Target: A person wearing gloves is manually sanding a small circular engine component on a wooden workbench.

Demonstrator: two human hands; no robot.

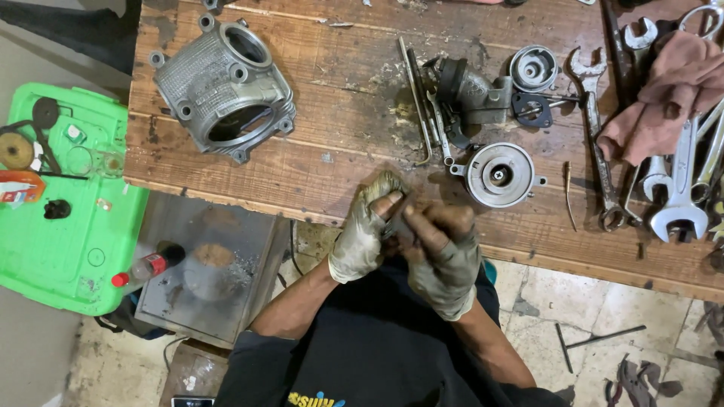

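Note:
Both my hands wear dirty fingerless gloves and meet at the near edge of the wooden workbench (332,162). My left hand (365,226) and my right hand (440,252) are curled together around a small part that the fingers hide. Just beyond them lies a round metal cover (498,174). Farther back sit a dark engine fitting (471,90), thin metal rods (419,102) and a small round housing (533,68). A grey engine cylinder casting (224,87) rests at the bench's far left.
Several spanners (679,188) and a pink rag (671,94) crowd the bench's right end. A green plastic lid (64,218) with small bits lies left on the floor, next to a metal box (211,264) and a red-capped bottle (139,270).

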